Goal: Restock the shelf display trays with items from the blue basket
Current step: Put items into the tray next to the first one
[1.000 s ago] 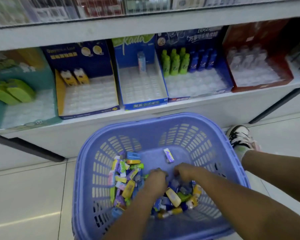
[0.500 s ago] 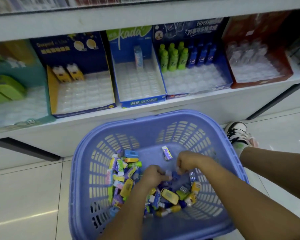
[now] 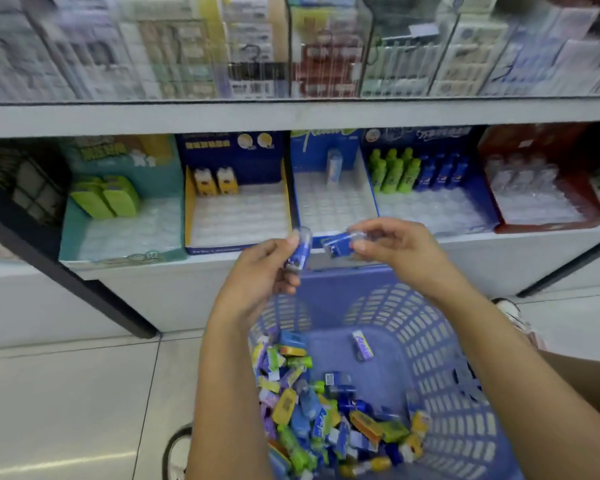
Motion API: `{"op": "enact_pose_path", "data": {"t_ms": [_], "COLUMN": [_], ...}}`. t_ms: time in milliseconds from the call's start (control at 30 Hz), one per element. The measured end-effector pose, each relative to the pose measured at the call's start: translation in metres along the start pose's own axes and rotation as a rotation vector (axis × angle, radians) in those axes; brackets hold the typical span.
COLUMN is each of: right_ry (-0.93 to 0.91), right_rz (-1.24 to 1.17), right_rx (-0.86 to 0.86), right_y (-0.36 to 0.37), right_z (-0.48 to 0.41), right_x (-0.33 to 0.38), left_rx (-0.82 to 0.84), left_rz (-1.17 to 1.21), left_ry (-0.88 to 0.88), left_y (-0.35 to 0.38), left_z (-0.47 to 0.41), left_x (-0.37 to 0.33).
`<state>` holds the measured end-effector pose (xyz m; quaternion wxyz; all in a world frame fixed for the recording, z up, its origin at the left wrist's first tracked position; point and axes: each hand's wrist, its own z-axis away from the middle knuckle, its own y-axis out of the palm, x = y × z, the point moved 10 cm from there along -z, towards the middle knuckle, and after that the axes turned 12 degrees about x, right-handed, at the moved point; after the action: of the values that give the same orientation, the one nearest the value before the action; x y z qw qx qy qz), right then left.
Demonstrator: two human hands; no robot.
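hands were raised at the centre of the frame, in front of the white shelf edge (image 3: 187,265) and above the far rim of the blue plastic lattice basket (image 3: 465,393). the left hand (image 3: 264,271) held a small dark blue bottle with a clear rounded cap (image 3: 298,252) upright, thumb and curled fingers wrapped round its lower body, cap pointing up. the right hand (image 3: 395,251) pinched a second dark blue bottle (image 3: 338,245) by its clear cap end, so the bottle lay tilted sideways with its base towards the other one; the two bottles were close together but apart. both bore white print too blurred to read. matching blue bottles (image 3: 444,174) stood beside green bottles (image 3: 395,174) at the back of the dark blue cardboard display tray (image 3: 433,211) in the upper right of the frame. in the basket, lower centre, lay a heap of small mixed coloured packets and bottles (image 3: 326,410), with one purple and white packet (image 3: 362,346) lying alone above it.
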<state>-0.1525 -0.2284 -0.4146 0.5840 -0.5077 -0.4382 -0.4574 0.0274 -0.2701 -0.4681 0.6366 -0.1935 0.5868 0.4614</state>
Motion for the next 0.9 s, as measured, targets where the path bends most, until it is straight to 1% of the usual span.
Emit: {"op": "enact_pose_path", "data": {"t_ms": [67, 100, 167, 233, 267, 333, 400, 500, 600, 700, 833, 900], "right_ry": [-0.142, -0.213, -0.325, -0.360, -0.346, -0.269, -0.203, -0.147, -0.154, -0.123, -0.067, -0.056], "right_rz": [0.053, 0.106, 0.250, 0.395, 0.465, 0.627, 0.778, 0.766, 0.861, 0.787, 0.800, 0.834], "right_rx": [-0.133, -0.191, -0.274, -0.282, -0.244, -0.148, -0.093, -0.060, -0.059, -0.047, 0.060, 0.081], "right_y": [0.001, 0.003, 0.013, 0.031, 0.044, 0.068, 0.082, 0.085, 0.093, 0.093, 0.092, 0.093], "right_z": [-0.010, -0.017, -0.035, -0.067, -0.087, -0.128, -0.157, -0.181, -0.191, -0.198, -0.204, -0.203], "right_x": [0.035, 0.052, 0.080, 0.094, 0.096, 0.088, 0.081, 0.072, 0.073, 0.072, 0.068, 0.068], "left_rx": [-0.150, -0.232, -0.400, -0.523, -0.554, -0.570, -0.556, -0.521, -0.524, -0.526, -0.497, -0.494], "left_rz": [0.045, 0.039, -0.001, -0.046, -0.063, -0.084, -0.082, -0.058, -0.057, -0.045, -0.005, 0.020], "left_ry": [0.160, 0.214, 0.265, 0.271, 0.272, 0.275, 0.277, 0.280, 0.286, 0.275, 0.270, 0.271], "left_y": [-0.018, -0.028, -0.049, -0.066, -0.071, -0.077, -0.080, -0.079, -0.080, -0.083, -0.083, -0.082], "left_z": [0.008, 0.013, 0.022, 0.029, 0.032, 0.031, 0.028, 0.023, 0.020, 0.017, 0.016, 0.017], "left_x": [-0.028, -0.036, -0.041, -0.037, -0.034, -0.029, -0.027, -0.024, -0.023, -0.022, -0.021, -0.020]}}
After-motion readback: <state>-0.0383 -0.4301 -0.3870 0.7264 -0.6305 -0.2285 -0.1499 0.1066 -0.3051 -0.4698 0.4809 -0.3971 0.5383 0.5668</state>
